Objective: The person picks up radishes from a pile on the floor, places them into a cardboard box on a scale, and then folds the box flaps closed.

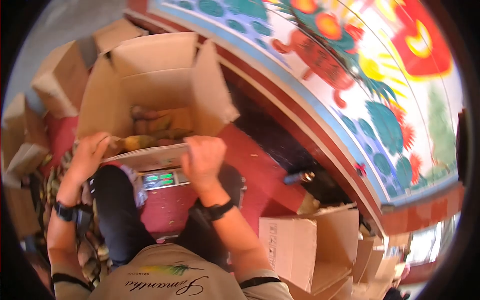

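In front of me stands a large open cardboard box [160, 85], its flaps raised. My left hand [92, 150] is closed around the box's near left corner. At the near right corner, my right hand [206, 159] has its fingers curled over the edge of the near flap. Inside the box lie several long brownish and yellow pieces [142, 142] that look like root vegetables or shoots. Just below the near wall, between my knees, a digital scale display [160, 179] glows with green digits. A crumpled clear plastic bag [134, 182] is beside the display.
More brown pieces [90, 257] are heaped along my left side. Cardboard boxes [60, 77] stand at the back left, and another open box [310, 245] is at my right. A blue cylinder [299, 177] lies on the red floor [250, 155] near the painted wall [320, 60].
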{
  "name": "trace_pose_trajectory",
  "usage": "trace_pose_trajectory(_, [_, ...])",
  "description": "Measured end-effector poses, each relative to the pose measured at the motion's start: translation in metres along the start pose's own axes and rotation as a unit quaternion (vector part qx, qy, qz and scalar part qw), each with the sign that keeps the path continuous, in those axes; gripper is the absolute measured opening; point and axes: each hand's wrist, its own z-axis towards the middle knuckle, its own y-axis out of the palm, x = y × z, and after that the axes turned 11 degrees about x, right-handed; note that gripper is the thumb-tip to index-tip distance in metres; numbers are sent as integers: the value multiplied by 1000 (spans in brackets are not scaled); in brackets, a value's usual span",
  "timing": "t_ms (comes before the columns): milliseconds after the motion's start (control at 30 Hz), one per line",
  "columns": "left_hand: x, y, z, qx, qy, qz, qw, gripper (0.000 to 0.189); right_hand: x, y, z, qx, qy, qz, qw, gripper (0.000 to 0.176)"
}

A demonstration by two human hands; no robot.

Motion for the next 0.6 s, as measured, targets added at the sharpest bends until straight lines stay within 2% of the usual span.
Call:
trace_pose_trajectory(33, [-7,0,-1,-2,-38,-20,999,21,1,0,-2,-4,-4,-6,1000,37])
trace_pose_trajectory(100, [-11,1,0,-3,-32,-68,997,23,0,2,-3,3,-2,-19,1000,36])
trace_pose_trajectory(200, [4,-3,8,-15,-63,-68,996,25,-1,1,-1,-1,2,-24,1000,33])
trace_pose_trajectory(267, [-6,4,15,-30,-42,-83,995,27,0,1,-2,-4,3,-21,1000,32])
trace_pose_trajectory(400, [6,5,32,-3,-37,-105,994,29,-1,1,1,-6,1,-29,1000,30])
trace_pose_trajectory(500, [11,4,50,12,9,-106,994,29,-2,1,3,-5,-5,-27,1000,28])
trace_pose_trajectory(600, [19,7,60,10,3,-149,989,28,1,3,2,1,-16,-37,999,29])
